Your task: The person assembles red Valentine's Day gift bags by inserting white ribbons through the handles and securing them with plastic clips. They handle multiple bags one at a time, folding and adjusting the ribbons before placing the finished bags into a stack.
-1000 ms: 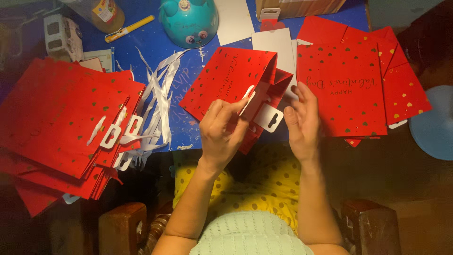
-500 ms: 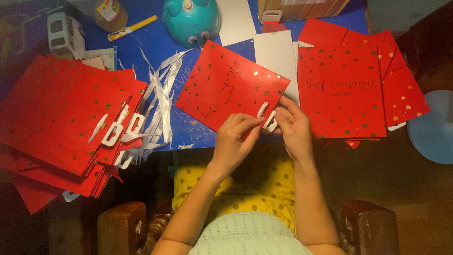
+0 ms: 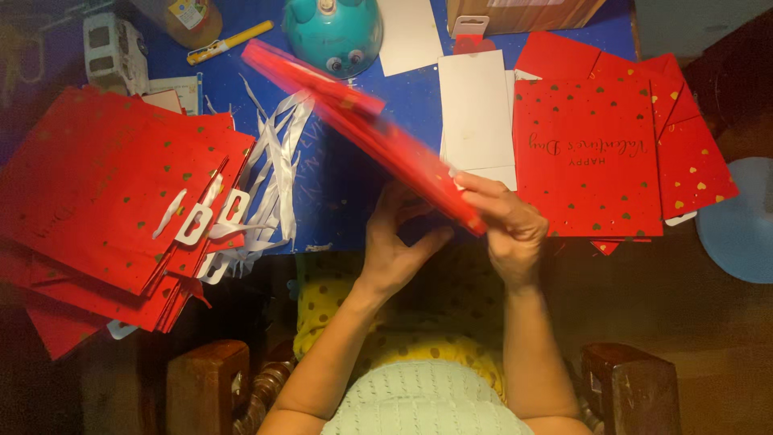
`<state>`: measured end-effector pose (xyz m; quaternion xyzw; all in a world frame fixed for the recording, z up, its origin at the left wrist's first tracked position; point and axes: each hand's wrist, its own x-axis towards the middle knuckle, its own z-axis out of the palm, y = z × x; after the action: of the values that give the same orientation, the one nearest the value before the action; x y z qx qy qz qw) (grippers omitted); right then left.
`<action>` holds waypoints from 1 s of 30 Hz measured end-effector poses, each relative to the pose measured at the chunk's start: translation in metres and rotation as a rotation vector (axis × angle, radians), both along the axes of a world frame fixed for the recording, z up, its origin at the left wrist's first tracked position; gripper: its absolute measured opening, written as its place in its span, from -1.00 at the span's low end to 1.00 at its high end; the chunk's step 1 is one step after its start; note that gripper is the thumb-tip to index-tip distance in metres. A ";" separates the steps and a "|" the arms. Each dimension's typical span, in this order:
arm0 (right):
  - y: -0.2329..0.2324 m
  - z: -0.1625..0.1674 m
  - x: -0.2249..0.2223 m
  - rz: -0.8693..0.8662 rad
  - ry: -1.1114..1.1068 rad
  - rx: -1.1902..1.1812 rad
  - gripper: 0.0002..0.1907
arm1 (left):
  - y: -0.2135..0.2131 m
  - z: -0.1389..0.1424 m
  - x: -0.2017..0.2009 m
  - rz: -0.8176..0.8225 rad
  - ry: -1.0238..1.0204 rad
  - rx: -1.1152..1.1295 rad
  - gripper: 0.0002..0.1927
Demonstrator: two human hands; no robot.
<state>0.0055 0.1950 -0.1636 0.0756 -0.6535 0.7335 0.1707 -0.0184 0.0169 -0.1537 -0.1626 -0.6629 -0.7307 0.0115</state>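
Holding a flat red paper bag (image 3: 378, 129) edge-on above the blue table (image 3: 346, 185), we have both hands at its nearer end. Our right hand (image 3: 509, 229) has its fingers closed on the lower corner of the bag, with the thumb on top of the edge. Our left hand (image 3: 396, 246) is just beside it, under the bag; its fingers are half spread and the fingertips touch the underside, but we cannot tell if they really pinch it. The bag is blurred and goes away from our fingers, up and to the left.

Just beyond the right fingers lie white card sheets (image 3: 477, 113), and right of these fingers is a stack of red bags with small gold hearts (image 3: 596, 161). Further right, at the edge, is part of a pale blue round thing (image 3: 741, 221).

Left of our left fingers is a bundle of white ribbons (image 3: 278, 173), and further left a big pile of red bags with white handle tags (image 3: 105, 209).

Far beyond the fingers, at the other end of the bag, stands a teal round toy (image 3: 332, 32). Left of it are a yellow pen (image 3: 229, 42), a jar (image 3: 177, 16) and a small white toy vehicle (image 3: 109, 50). To the right of the toy is a cardboard box (image 3: 523, 12).
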 end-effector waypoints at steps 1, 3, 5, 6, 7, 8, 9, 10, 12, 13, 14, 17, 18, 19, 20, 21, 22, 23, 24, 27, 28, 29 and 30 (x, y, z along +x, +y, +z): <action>-0.001 0.004 -0.001 -0.006 0.091 0.152 -0.68 | -0.001 -0.004 0.002 -0.055 -0.002 0.003 -0.37; -0.006 0.012 -0.004 0.003 0.169 0.295 -0.65 | -0.007 -0.011 0.004 -0.162 0.001 0.009 -0.27; -0.011 0.017 -0.006 0.035 0.136 0.277 -0.61 | -0.009 -0.019 0.004 -0.139 0.074 0.000 -0.23; -0.013 0.019 -0.006 0.027 0.139 0.309 -0.62 | -0.011 -0.023 0.004 -0.131 0.111 -0.004 -0.21; -0.014 0.021 -0.005 0.019 0.142 0.342 -0.62 | -0.012 -0.025 0.004 -0.141 0.087 -0.009 -0.24; -0.015 0.022 -0.005 0.013 0.143 0.374 -0.62 | -0.014 -0.026 0.005 -0.150 0.061 -0.012 -0.27; -0.016 0.023 -0.004 0.013 0.140 0.383 -0.62 | -0.014 -0.027 0.006 -0.158 0.035 -0.015 -0.30; -0.017 0.024 -0.004 0.012 0.139 0.392 -0.62 | -0.014 -0.028 0.007 -0.164 0.026 0.010 -0.31; -0.017 0.026 -0.005 0.007 0.142 0.405 -0.62 | -0.013 -0.026 0.008 -0.177 0.010 0.062 -0.33; -0.017 0.027 -0.005 0.005 0.145 0.408 -0.62 | -0.013 -0.024 0.008 -0.175 0.014 0.060 -0.34; -0.017 0.028 -0.005 0.003 0.148 0.412 -0.63 | -0.013 -0.022 0.007 -0.173 0.017 0.058 -0.34; -0.018 0.030 -0.005 -0.035 0.164 0.471 -0.62 | -0.014 -0.013 0.007 -0.175 0.042 0.026 -0.32; -0.020 0.029 -0.005 -0.064 0.176 0.492 -0.61 | -0.015 -0.010 0.007 -0.175 0.052 0.010 -0.31; -0.023 0.028 -0.005 -0.090 0.189 0.510 -0.56 | -0.015 -0.006 0.006 -0.172 0.077 0.003 -0.30; -0.026 0.026 -0.007 -0.107 0.206 0.528 -0.49 | -0.014 -0.003 0.006 -0.160 0.102 -0.004 -0.28; -0.029 0.023 -0.010 -0.168 0.207 0.591 -0.52 | -0.012 0.001 0.005 -0.137 0.128 -0.011 -0.27; -0.035 0.019 -0.011 -0.221 0.213 0.652 -0.55 | -0.013 0.004 0.005 -0.092 0.177 -0.068 -0.25; -0.041 0.015 -0.012 -0.271 0.220 0.712 -0.58 | -0.014 0.007 0.004 -0.044 0.221 -0.126 -0.24; -0.047 0.011 -0.014 -0.244 0.193 0.469 -0.62 | -0.017 0.011 0.004 0.005 0.265 -0.187 -0.22; -0.065 0.002 -0.025 -0.209 0.094 -0.027 -0.72 | -0.028 0.023 0.004 0.044 0.376 -0.268 -0.29; -0.069 0.001 -0.026 -0.244 0.072 -0.041 -0.75 | -0.034 0.028 0.006 0.082 0.390 -0.281 -0.31; -0.074 0.000 -0.030 -0.279 0.053 -0.052 -0.78 | -0.039 0.033 0.007 0.120 0.408 -0.293 -0.34; -0.081 0.000 -0.035 -0.218 0.060 -0.166 -0.77 | -0.045 0.038 0.006 0.157 0.429 -0.304 -0.37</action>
<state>-0.0298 0.1137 -0.1637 0.0116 -0.5894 0.7595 0.2748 -0.0125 -0.0283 -0.1155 -0.2617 -0.7579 -0.5685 0.1839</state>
